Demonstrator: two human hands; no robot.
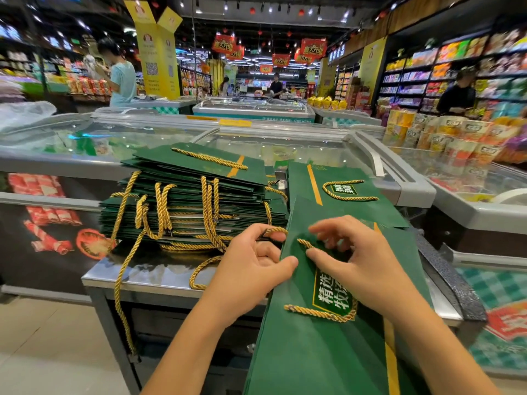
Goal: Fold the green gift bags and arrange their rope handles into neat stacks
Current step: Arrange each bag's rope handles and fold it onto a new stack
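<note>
A flat dark green paper gift bag [328,354] with a yellow stripe is laid along the right side of a stainless steel bench [137,276], its near end overhanging the bench's near edge. The left hand [251,269] is placed at the bag's left edge. Its thumb is pressed on the green paper, and its curled fingers are closed on a twisted gold rope handle [275,230] just off that edge. The right hand [365,266] is rested on the bag's far half. A short stretch of gold rope [304,243] is pinched between its thumb and bent forefinger, with the other fingers curled above. Whether both hands are on one cord cannot be told. A second gold rope handle [319,312] is seen lying loose across the bag's white-lettered label [330,297], nearer the person. A tall stack [194,203] of folded green bags is set on the bench's far left part, just beside the worked bag. Its gold handles are left untidy: several are hung down the stack's front, and one long loop [121,260] is dropped past the bench's near left corner. Another flat green bag [342,178] is laid beyond the hands at the far right, near a glass-topped chest freezer [285,143].
</note>
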